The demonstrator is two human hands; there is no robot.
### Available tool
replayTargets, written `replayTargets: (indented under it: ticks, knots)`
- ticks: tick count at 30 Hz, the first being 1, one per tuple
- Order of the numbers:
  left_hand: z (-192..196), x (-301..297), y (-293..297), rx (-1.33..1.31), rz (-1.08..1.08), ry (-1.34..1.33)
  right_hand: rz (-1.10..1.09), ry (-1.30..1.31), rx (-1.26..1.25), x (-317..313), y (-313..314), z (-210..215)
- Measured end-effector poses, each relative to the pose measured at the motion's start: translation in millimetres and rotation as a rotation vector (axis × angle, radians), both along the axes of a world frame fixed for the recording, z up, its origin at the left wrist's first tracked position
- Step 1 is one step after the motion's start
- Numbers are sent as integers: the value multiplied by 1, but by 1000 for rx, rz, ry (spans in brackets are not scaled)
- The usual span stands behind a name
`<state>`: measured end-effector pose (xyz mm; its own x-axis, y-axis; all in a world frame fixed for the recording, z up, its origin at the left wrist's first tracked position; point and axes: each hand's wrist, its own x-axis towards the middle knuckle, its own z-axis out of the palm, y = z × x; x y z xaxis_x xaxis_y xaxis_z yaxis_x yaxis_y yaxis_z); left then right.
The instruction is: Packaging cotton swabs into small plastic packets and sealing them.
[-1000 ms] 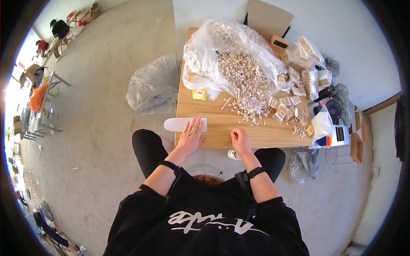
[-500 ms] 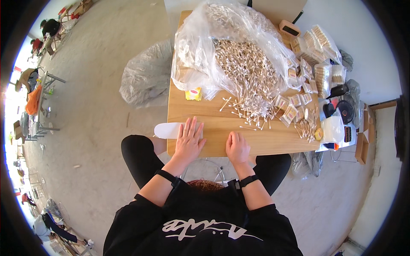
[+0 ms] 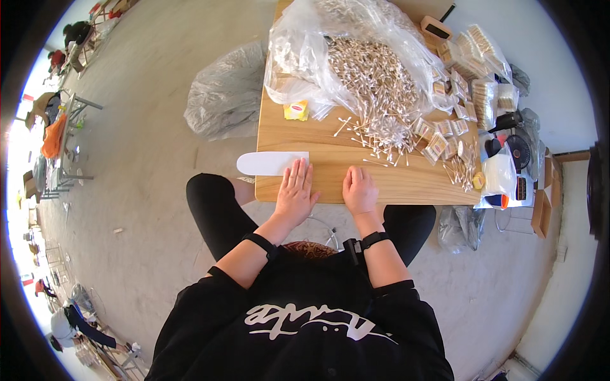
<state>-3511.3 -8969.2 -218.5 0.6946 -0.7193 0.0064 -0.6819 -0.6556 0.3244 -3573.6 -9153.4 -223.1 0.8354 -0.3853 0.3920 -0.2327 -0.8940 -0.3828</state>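
Note:
My left hand [image 3: 295, 193] lies flat near the front edge of the wooden table, fingers stretched out. Its fingertips rest on the right end of a white plastic-looking strip [image 3: 270, 163] with a rounded left end, which juts past the table's left edge. My right hand [image 3: 360, 190] is closed in a fist at the front edge, with nothing seen in it. Beyond the hands spreads a large heap of cotton swabs [image 3: 375, 76], spilling from a clear plastic bag [image 3: 298, 54]. A small yellow packet [image 3: 295, 110] sits left of the heap.
Small packs of swabs [image 3: 436, 146] and loose swabs [image 3: 459, 170] lie at the table's right, with stacked packs [image 3: 486, 105] behind. A black fan [image 3: 518, 152] stands beside the table. A clear bag [image 3: 225, 95] rests on the floor to the left. Other people work far left.
The table and hands sit higher in the picture. My left hand has slid back toward me, uncovering more of the strip's right end. My right fist stays closed.

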Motion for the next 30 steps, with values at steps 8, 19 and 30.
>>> replayTargets:
  ticks: [8, 19, 30]
  knots:
    - [17, -20, 20, -34, -124, 160, 8, -2, 14, -1, 0, -3]
    - [1, 55, -1, -28, 160, -69, 17, 20, 40, 0, -2, 3]
    - [3, 11, 25, 15, 139, -72, -462, -125, 113, 25, -115, 21]
